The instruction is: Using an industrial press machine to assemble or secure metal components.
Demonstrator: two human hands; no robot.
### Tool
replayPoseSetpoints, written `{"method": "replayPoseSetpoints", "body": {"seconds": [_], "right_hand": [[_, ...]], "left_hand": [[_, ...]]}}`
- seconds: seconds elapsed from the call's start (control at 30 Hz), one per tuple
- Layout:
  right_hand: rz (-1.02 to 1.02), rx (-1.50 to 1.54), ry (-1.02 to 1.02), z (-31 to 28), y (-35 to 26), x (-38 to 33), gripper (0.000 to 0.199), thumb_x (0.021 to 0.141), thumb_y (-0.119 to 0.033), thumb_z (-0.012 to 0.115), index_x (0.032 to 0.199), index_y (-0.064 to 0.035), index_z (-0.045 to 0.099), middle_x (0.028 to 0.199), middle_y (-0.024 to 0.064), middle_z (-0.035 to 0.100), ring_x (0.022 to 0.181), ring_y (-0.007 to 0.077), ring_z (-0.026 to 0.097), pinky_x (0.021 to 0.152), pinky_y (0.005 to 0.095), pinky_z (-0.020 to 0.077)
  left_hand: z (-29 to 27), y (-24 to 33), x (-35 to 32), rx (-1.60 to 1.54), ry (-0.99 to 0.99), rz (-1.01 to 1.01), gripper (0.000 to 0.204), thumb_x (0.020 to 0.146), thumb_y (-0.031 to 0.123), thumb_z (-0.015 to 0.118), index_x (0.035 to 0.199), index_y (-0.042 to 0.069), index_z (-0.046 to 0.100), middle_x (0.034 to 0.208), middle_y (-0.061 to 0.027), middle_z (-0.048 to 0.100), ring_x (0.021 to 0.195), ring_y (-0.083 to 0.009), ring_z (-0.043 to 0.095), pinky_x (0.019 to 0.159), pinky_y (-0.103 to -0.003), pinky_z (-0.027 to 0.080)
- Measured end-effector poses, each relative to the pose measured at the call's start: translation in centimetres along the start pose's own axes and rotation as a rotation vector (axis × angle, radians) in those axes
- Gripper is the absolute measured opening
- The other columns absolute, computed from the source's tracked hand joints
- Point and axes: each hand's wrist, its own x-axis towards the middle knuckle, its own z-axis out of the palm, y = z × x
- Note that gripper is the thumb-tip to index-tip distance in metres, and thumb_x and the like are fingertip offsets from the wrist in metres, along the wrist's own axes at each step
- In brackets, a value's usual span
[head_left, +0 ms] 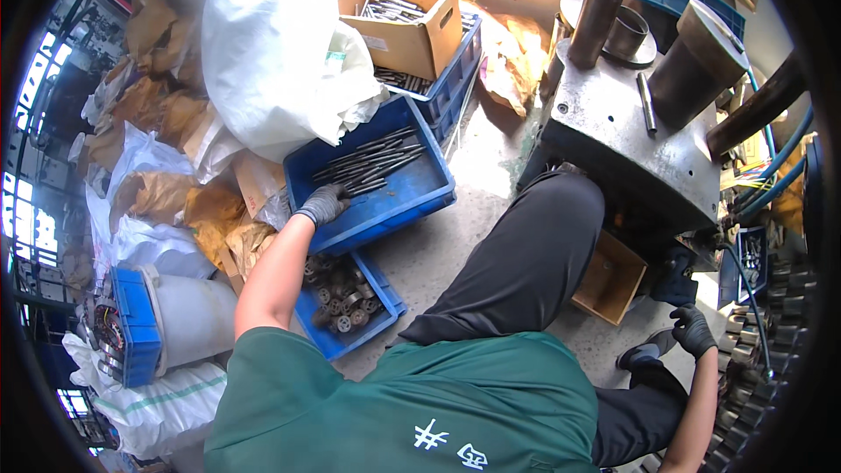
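Observation:
My left hand (324, 204), in a grey glove, reaches over the near left wall of a blue plastic bin (412, 204). Its fingertips are at the near ends of a pile of slim dark metal rods (372, 160) inside. The back of the hand hides whether the fingers grip one. Out at the lower right, my right hand (694, 330), also gloved in grey, has its fingers loosely bent and apart, with nothing visible in them. It hangs near a dark shoe and close to rows of metal cylinders (745, 368).
A lower blue bin (394, 302) contains round metal parts. Behind stands a cardboard box (420, 44) of rods beside a white sack (272, 52). A heavy steel press block (631, 114) carries a single rod (646, 101). Below sits a wooden box (611, 276).

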Motion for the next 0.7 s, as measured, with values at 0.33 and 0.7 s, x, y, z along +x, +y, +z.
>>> {"method": "replayPoseSetpoints", "body": {"seconds": [0.33, 0.7], "right_hand": [[0.349, 0.222, 0.022, -0.1, 0.4, -1.4, 0.071, 0.073, 0.005, 0.063, 0.143, -0.0032, 0.052, 0.116, 0.0170, 0.065, 0.068, 0.0225, 0.068, 0.052, 0.0323, 0.0580], [0.358, 0.182, -0.108, -0.2, -0.7, -1.2, 0.091, 0.079, -0.013, 0.076, 0.155, 0.0036, 0.029, 0.107, 0.0206, 0.074, 0.095, 0.0252, 0.073, 0.085, 0.0349, 0.0572]], "left_hand": [[3.5, 0.0, 4.9, 0.281, -0.164, -0.010, 0.053, 0.085, 0.033, 0.071, 0.131, 0.008, 0.065, 0.124, -0.0226, 0.067, 0.117, -0.0361, 0.064, 0.103, -0.045, 0.050], [5.0, -1.7, 5.2, 0.466, -0.180, -0.059, 0.031, 0.082, 0.017, 0.067, 0.110, 0.008, 0.073, 0.121, -0.0216, 0.069, 0.115, -0.0363, 0.066, 0.097, -0.047, 0.053]]}}
